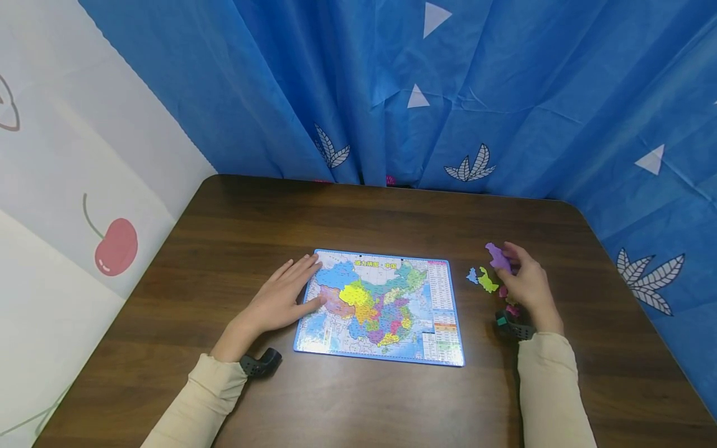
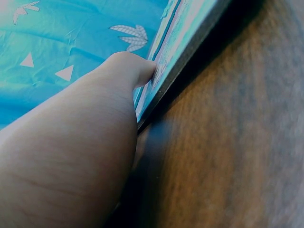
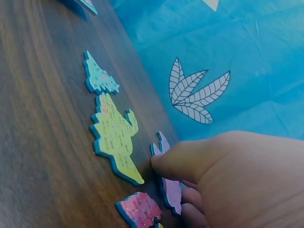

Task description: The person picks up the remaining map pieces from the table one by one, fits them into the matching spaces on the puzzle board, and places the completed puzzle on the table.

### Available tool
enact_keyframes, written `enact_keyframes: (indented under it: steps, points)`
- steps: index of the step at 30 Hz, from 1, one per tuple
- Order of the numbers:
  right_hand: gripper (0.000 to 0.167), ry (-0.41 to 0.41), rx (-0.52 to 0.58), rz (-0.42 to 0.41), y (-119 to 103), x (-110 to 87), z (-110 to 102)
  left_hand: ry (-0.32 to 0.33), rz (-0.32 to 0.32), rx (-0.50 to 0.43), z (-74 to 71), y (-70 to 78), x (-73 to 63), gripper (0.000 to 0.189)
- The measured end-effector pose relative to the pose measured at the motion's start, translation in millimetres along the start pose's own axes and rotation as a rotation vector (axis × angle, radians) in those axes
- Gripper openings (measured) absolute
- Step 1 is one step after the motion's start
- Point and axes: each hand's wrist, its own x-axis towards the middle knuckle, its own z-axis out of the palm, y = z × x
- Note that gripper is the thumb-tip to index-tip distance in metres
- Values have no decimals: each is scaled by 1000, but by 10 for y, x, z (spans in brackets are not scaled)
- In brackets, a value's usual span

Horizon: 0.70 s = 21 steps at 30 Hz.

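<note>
left hand (image 1: 282, 298) chilling on the left edge of a map board (image 1: 375, 272), fingers kinda spread, right hand (image 1: 529, 283) pinching a purple piece (image 1: 495, 254) right of it, yellow-green piece (image 1: 487, 282) nearby on the table (image 1: 364, 404)

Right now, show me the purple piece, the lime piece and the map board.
Purple piece (image 3: 172, 191), right wrist view, lower face.
Lime piece (image 3: 114, 130), right wrist view, middle.
Map board (image 1: 441, 289), head view, printed chart.

I am not able to read the small print (image 1: 439, 286) on the map board (image 1: 422, 311); the right hand (image 1: 528, 280) partly hides the purple piece (image 1: 496, 255).
</note>
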Motion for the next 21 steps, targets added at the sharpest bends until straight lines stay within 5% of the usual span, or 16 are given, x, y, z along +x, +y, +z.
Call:
enact_keyframes:
  steps: [6,21]
  points:
    - [69,4,4,10,-3,6,1,0,4,-1,1,-4,-2,81]
    - [49,17,0,34,-17,-41,3,-11,-7,-6,0,2,0,81]
